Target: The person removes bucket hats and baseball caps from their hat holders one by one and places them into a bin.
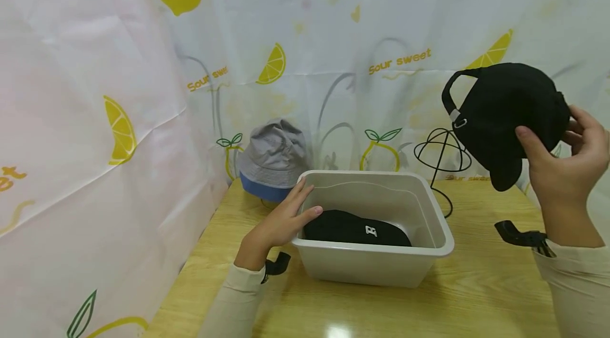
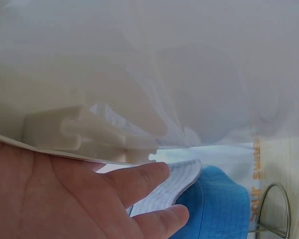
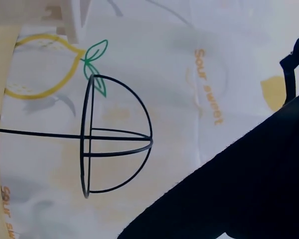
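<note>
My right hand (image 1: pixel 572 168) pinches a black baseball cap (image 1: pixel 512 110) between thumb and fingers, up in the air at the right. The cap's brim points down, and its back strap with a metal buckle faces left. In the right wrist view the black cap (image 3: pixel 249 189) fills the lower right corner. My left hand (image 1: pixel 281 219) rests on the left rim of a beige plastic bin (image 1: pixel 362 264), fingers straight. Those fingers also show in the left wrist view, against the bin wall (image 2: pixel 139 74). Inside the bin lies another black cap (image 1: pixel 343 227) with a white letter on its front.
A grey bucket hat (image 1: pixel 274 152) with a blue underside sits behind the bin's left end, on a wire stand. Behind the bin's right end stands a black wire hat stand (image 1: pixel 443 152) with no hat on it. A lemon-print cloth (image 1: pixel 305 20) hangs behind the wooden table (image 1: pixel 486 274).
</note>
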`<state>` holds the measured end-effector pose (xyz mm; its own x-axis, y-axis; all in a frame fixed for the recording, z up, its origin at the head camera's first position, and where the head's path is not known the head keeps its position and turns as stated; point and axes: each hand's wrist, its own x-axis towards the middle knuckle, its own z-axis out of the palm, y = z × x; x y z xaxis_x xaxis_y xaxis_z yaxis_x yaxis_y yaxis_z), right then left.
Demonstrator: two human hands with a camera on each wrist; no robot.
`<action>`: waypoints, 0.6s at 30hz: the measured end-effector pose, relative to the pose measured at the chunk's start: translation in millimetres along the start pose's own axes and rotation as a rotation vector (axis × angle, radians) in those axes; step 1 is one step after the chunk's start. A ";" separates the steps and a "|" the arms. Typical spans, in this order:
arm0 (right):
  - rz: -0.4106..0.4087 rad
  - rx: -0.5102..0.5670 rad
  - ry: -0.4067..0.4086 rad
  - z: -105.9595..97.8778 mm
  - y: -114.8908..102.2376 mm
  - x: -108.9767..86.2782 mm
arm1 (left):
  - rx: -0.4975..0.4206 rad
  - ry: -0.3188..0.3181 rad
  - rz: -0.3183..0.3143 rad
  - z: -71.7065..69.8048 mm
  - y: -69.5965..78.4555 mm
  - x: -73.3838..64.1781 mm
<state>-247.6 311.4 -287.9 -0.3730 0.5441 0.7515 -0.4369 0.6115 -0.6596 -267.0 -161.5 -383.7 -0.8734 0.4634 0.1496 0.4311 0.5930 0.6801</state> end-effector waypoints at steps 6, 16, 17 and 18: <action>-0.013 0.033 0.000 -1.5 -9.0 4.4 | -0.001 0.002 0.015 0.5 0.2 1.7; -0.024 0.122 -0.023 0.1 -30.0 5.4 | -0.006 -0.001 -0.010 0.4 -1.4 -1.4; -0.025 0.126 -0.026 0.4 -31.9 5.6 | -0.006 -0.001 -0.007 0.3 -1.4 -1.0; -0.026 0.131 -0.028 0.7 -33.7 5.9 | -0.007 0.001 -0.005 0.0 -1.3 -0.6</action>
<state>-235.7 293.6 -261.2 -0.3816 0.5118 0.7697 -0.5495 0.5440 -0.6341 -267.0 -162.5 -384.6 -0.8757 0.4597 0.1475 0.4254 0.5902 0.6861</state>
